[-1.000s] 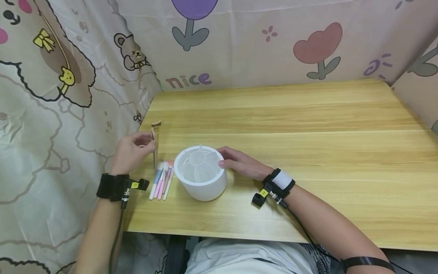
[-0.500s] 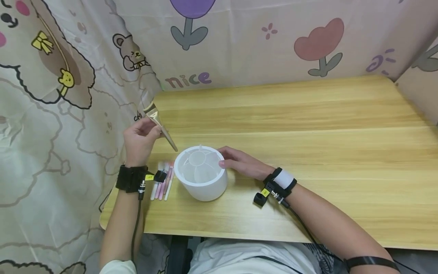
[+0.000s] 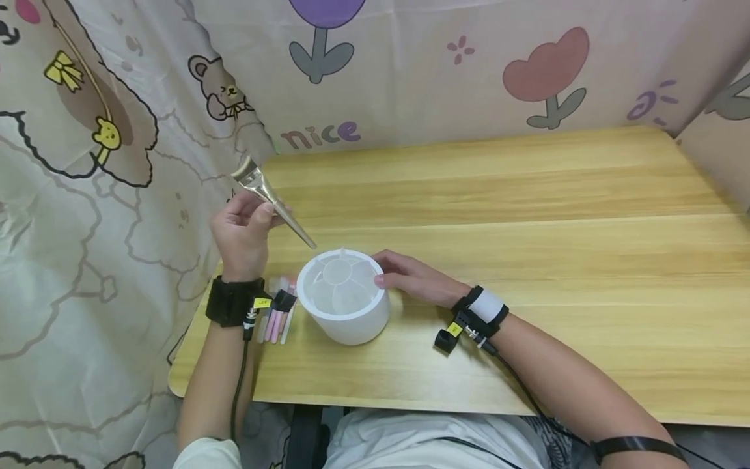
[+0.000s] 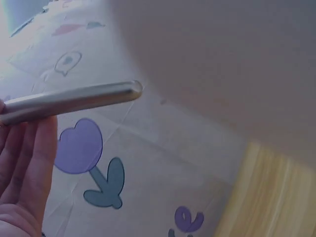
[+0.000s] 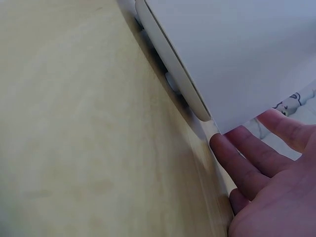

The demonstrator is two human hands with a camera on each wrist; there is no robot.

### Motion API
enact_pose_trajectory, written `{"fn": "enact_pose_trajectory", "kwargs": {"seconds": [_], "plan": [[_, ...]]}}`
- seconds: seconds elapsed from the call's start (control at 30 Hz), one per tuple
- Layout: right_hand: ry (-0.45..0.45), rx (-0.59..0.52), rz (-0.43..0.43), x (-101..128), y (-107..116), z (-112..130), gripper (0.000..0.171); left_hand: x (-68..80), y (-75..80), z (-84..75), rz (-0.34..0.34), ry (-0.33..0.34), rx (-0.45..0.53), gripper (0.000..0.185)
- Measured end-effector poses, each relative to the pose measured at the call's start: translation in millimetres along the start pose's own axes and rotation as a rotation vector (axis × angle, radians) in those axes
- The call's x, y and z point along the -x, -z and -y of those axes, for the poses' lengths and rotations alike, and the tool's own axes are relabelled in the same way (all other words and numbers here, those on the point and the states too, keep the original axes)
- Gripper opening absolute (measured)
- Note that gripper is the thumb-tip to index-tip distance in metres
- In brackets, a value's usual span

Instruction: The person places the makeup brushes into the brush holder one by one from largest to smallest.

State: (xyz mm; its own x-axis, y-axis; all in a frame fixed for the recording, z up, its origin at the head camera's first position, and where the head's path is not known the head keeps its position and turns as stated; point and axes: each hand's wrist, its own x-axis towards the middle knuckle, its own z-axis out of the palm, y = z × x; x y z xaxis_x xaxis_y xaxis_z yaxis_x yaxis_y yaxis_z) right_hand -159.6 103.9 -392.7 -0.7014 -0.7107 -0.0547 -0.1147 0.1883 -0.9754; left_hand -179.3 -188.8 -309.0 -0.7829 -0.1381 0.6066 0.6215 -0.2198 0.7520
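Note:
My left hand (image 3: 241, 238) pinches a gold makeup brush (image 3: 272, 200) in the air, its wide flat head up to the left and its handle tip slanting down toward a white round brush holder (image 3: 346, 326). In the left wrist view the shiny handle (image 4: 79, 102) lies across the fingers. The holder stands on the table with a clear, divided insert (image 3: 341, 272) at its top. My right hand (image 3: 418, 280) rests against its right side, thumb at the rim. In the right wrist view the relaxed fingers (image 5: 242, 165) reach the holder's lower edge.
Several slim makeup brushes (image 3: 275, 324) with pink and white handles lie left of the holder, partly behind the left wrist camera (image 3: 285, 300). The wooden table (image 3: 498, 215) meets a printed curtain (image 3: 410, 78) at its back. Cables run along both forearms.
My left hand has lifted the gold brush up and away from the other brushes. Its handle has swung from nearly upright to slanting down right. The right hand and holder stay put.

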Motion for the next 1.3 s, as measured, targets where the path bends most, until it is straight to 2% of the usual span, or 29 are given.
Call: {"fn": "enact_pose_trajectory", "kwargs": {"seconds": [0.23, 0.5, 0.67, 0.83, 1.0, 1.13, 1.3], "plan": [[0.006, 0.015, -0.013, -2.5, 0.1, -3.0, 0.045, 9.6, -5.5, 2.9, 0.066, -0.029, 0.045, 0.016], [0.006, 0.011, -0.005, -3.2, 0.3, -3.8, 0.048, 18.6, -3.1, 9.1, 0.161, 0.028, -0.014, 0.020], [0.003, 0.006, -0.008, -2.2, -1.0, -3.1, 0.047, 24.5, -2.6, 12.5, 0.214, 0.066, -0.102, 0.021], [0.003, 0.010, -0.010, -1.5, -1.8, -0.8, 0.047, 27.8, -2.5, 13.9, 0.261, 0.061, -0.233, 0.020], [0.006, 0.012, -0.006, -0.9, -1.8, -1.7, 0.049, 29.6, -1.4, 14.2, 0.313, 0.108, -0.288, 0.021], [0.002, 0.010, -0.007, -1.7, -2.2, -2.0, 0.048, 31.6, 0.0, 13.5, 0.354, 0.154, -0.308, 0.013], [0.004, 0.020, -0.014, -1.7, -2.2, -1.7, 0.048, 33.4, 0.2, 13.8, 0.408, 0.194, -0.346, 0.027]]}}
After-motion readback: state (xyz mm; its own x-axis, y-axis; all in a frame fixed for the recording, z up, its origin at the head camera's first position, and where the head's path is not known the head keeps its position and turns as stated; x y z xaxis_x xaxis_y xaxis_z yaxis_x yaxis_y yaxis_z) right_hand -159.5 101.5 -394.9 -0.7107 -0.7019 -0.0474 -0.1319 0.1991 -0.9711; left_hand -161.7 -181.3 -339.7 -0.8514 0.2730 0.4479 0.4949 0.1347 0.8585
